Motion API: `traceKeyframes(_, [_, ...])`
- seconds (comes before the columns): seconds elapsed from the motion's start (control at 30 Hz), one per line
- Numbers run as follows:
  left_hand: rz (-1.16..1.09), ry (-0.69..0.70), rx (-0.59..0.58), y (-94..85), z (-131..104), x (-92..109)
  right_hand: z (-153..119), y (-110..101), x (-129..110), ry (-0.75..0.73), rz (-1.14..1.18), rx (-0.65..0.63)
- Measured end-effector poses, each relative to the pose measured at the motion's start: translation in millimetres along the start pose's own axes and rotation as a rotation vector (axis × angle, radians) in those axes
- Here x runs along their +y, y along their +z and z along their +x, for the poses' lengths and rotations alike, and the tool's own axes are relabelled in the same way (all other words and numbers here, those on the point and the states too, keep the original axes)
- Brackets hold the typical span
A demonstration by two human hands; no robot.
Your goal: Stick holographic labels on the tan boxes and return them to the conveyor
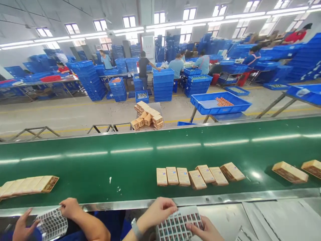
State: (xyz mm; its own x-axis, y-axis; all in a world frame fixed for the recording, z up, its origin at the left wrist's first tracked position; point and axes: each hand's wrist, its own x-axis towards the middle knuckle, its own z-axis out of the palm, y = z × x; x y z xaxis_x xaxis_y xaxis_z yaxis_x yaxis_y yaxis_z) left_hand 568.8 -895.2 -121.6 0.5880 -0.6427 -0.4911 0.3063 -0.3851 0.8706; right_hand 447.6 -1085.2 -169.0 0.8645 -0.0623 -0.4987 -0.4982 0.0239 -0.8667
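big green conveyor belt (pixel 100 164) across mid frame, tan boxes (pixel 198 176) right of centre, blue crates (pixel 163 83) stacked behind, bottom centre left hand (pixel 156 211) and right hand (pixel 204 229) both pinching sticker sheet (pixel 179 227)

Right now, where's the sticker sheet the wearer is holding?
Head view, bottom centre: the sticker sheet sits between the left hand and right hand, below the green conveyor edge.
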Motion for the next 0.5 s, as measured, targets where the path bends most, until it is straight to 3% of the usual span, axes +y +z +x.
traceKeyframes(0.07, [0.016, -0.012, 0.043, -8.8, 16, 6, -4, -15, -7, 0.025, 0.053, 0.095])
traceKeyframes(0.17, [0.014, -0.092, 0.127, -32.1, 43, 6, -11, -47, 0, 0.091, 0.18, 0.397])
traceKeyframes(0.23, [0.006, -0.181, 0.169, -47.7, 57, 2, -16, -69, 18, 0.173, 0.286, 0.566])
traceKeyframes(0.33, [-0.022, -0.293, 0.195, -61.9, 73, -4, -27, -91, 54, 0.332, 0.47, 0.71])
traceKeyframes(0.5, [-0.1, -0.395, 0.157, -58.9, 93, -3, -54, -99, 100, 0.499, 0.585, 0.913])
